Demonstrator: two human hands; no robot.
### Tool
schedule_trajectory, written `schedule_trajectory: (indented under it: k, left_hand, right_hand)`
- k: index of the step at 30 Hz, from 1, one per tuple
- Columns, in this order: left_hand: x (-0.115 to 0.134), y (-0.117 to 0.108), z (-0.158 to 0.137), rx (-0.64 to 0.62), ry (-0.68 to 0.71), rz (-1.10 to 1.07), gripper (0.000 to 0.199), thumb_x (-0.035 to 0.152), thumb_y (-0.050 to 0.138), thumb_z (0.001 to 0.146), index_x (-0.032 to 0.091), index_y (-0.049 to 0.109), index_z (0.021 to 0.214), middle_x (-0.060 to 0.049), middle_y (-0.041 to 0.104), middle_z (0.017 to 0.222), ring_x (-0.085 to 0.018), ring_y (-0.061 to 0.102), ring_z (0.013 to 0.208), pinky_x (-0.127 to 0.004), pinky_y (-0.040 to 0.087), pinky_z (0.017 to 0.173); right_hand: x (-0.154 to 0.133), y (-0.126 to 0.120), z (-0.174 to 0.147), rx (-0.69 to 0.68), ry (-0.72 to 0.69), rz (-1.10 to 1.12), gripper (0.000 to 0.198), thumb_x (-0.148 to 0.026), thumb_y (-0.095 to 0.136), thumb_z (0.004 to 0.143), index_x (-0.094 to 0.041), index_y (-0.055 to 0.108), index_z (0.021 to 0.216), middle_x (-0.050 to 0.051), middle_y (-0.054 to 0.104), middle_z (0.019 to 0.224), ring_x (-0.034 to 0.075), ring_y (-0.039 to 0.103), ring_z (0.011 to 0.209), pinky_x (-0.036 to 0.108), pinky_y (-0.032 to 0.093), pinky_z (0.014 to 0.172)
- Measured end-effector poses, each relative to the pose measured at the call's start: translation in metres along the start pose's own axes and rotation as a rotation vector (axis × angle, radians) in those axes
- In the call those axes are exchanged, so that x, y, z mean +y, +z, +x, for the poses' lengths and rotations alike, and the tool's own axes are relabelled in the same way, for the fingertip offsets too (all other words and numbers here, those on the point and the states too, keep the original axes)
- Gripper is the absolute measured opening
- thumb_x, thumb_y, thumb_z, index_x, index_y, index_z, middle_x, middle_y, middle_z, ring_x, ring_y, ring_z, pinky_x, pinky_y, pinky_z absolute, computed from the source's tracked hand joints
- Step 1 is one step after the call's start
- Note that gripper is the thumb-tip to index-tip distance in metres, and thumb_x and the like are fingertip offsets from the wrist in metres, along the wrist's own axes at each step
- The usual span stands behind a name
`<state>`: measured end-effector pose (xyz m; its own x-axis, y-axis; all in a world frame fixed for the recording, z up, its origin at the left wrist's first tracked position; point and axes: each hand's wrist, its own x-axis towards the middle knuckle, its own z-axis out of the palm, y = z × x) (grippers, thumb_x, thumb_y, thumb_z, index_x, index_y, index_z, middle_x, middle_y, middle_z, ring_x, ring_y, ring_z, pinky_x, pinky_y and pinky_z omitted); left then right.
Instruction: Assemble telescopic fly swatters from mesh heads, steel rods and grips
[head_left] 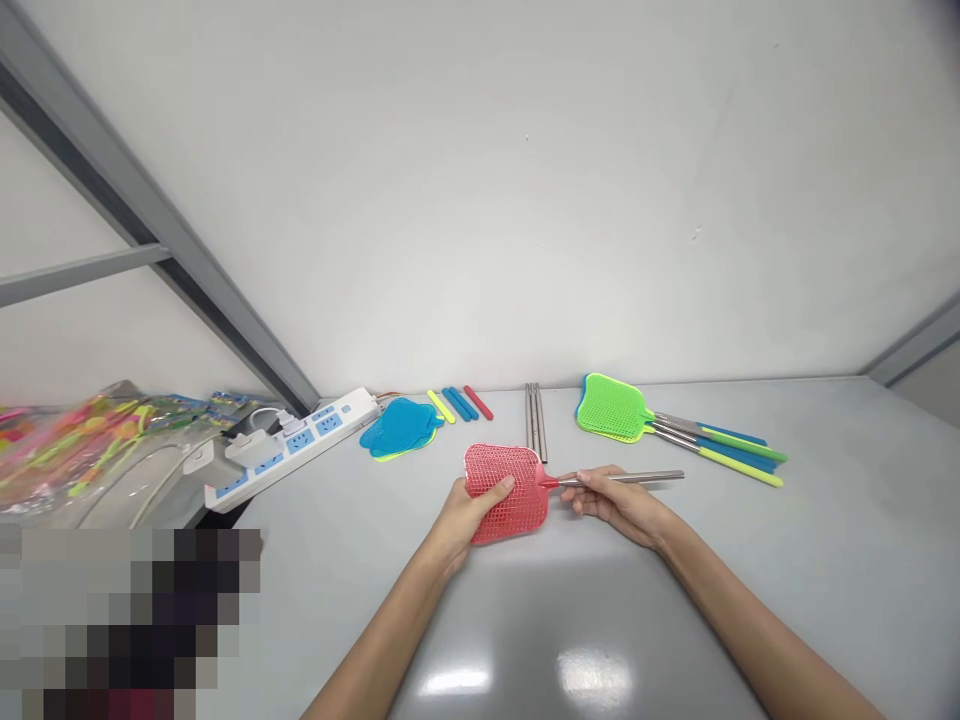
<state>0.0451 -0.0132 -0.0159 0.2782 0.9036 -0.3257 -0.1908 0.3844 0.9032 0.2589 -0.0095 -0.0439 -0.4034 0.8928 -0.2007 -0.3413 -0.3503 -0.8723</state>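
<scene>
The left grip (463, 520) is pinching the red mesh (523, 503), thumb uppermost. The right grip (621, 500) is pinching the rod (658, 476), whose end is apparently meeting the mesh's neck (550, 482). Both parts are extending over the bench (825, 570), before the loose rods (535, 422).

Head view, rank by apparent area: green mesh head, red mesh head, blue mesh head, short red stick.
1. Red mesh head
2. Green mesh head and blue mesh head: too alike to rank
3. Short red stick
</scene>
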Motion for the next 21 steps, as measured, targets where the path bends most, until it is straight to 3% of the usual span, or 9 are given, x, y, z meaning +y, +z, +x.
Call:
schedule_trajectory:
  k: [5,12,21]
  left_hand:
    - [0.002,0.004,-0.003,-0.022,-0.029,-0.063,0.036,0.033,0.062,0.066,0.011,0.061,0.095,-0.012,0.065,0.091,-0.019,0.061,0.076,-0.031,0.046,0.072]
    - [0.000,0.004,-0.003,-0.023,-0.036,-0.068,0.037,0.033,0.059,0.069,0.012,0.059,0.099,-0.012,0.063,0.094,-0.019,0.060,0.076,-0.031,0.046,0.073]
    - [0.015,0.000,-0.006,-0.078,-0.022,-0.016,0.035,0.034,0.056,0.071,0.011,0.060,0.096,-0.013,0.064,0.091,-0.021,0.060,0.079,-0.033,0.045,0.074]
  right_hand:
    - [-0.001,0.001,-0.001,0.009,-0.008,-0.015,0.022,-0.028,0.057,0.072,-0.010,0.066,0.082,0.010,0.065,0.075,0.013,0.056,0.062,0.029,0.043,0.066]
    - [-0.007,0.004,-0.004,0.044,-0.002,-0.047,0.023,-0.029,0.057,0.071,-0.012,0.066,0.085,0.010,0.064,0.076,0.013,0.055,0.063,0.030,0.042,0.070]
    - [-0.008,0.002,-0.005,0.072,-0.023,0.010,0.024,-0.031,0.054,0.074,-0.014,0.066,0.086,0.006,0.059,0.067,0.013,0.050,0.063,0.026,0.039,0.061]
